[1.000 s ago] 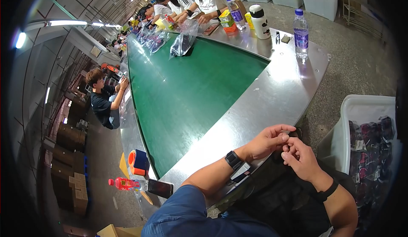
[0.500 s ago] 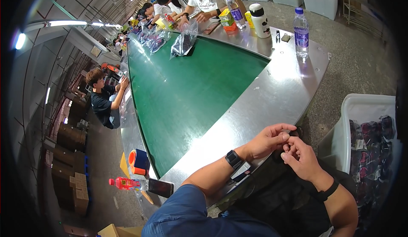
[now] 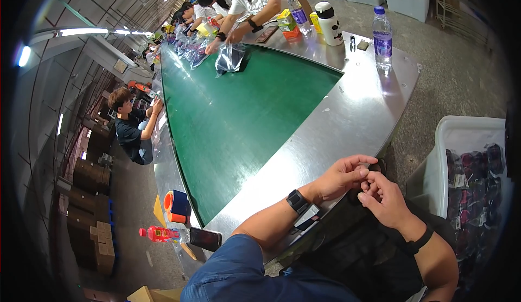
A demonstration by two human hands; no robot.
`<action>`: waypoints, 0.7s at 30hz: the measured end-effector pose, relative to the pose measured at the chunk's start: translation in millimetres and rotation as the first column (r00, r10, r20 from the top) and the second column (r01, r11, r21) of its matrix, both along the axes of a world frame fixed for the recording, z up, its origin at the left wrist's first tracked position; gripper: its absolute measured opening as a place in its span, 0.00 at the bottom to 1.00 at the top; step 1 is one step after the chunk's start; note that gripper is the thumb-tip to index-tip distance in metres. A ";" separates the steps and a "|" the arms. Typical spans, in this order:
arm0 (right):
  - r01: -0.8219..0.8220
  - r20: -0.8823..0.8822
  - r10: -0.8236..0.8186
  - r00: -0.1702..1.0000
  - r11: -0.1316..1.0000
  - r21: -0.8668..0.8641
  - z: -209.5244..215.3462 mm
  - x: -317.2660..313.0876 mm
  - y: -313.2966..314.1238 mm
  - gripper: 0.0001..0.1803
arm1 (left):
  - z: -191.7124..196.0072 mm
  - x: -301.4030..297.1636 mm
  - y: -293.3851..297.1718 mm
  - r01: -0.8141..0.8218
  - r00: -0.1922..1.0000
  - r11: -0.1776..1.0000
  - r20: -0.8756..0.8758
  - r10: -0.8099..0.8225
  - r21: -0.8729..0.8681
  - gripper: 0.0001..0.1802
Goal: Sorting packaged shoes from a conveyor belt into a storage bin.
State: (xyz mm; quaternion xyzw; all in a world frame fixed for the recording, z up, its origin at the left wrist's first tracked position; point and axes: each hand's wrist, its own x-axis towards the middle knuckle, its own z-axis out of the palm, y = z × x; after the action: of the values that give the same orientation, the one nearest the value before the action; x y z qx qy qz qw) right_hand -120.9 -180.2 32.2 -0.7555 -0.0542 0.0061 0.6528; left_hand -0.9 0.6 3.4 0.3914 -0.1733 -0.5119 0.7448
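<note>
Beside the table's near edge, my left hand (image 3: 341,179) and my right hand (image 3: 386,199) meet at the fingertips. The left fingers reach out, with the index stretched and the thumb touching the right fingertips. On the right hand the fingers are bent, and its thumb stands apart from them. No object shows in either hand; the spot where the fingertips meet is partly covered. A small flat dark-and-white item (image 3: 308,218) lies on the metal rim under my left wrist.
A green conveyor belt (image 3: 249,112) runs ahead inside a metal rim (image 3: 304,161). A water bottle (image 3: 383,44) and a white flask (image 3: 329,25) stand far right. A white bin (image 3: 440,145) of packed goods is at right; a phone (image 3: 206,239) and tape rolls (image 3: 177,206) lie left.
Across the belt, a co-worker's hands have moved left and forward over the clear plastic bags. My own hands have hardly moved.
</note>
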 end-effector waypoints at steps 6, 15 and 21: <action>-0.004 -0.011 0.004 1.000 1.000 -0.022 -0.5 -0.3 -0.8 0.22 | -0.2 -0.4 -0.2 -0.004 1.000 1.000 -0.009 0.004 -0.005 0.25; 0.000 0.001 0.000 1.000 1.000 -0.028 -3.4 1.1 -1.4 0.22 | 0.3 0.5 -0.2 -0.005 1.000 1.000 0.004 0.004 0.002 0.25; 0.006 0.015 -0.005 1.000 1.000 -0.025 -3.7 0.9 -1.2 0.23 | 2.3 0.4 -0.4 -0.003 1.000 1.000 0.011 0.003 -0.007 0.26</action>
State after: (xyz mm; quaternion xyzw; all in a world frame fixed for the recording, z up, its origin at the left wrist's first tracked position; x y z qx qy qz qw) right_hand -120.0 -181.4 28.5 -0.7639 -0.0570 -0.0009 0.6429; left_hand -0.5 0.2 5.7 0.3918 -0.1783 -0.5081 0.7460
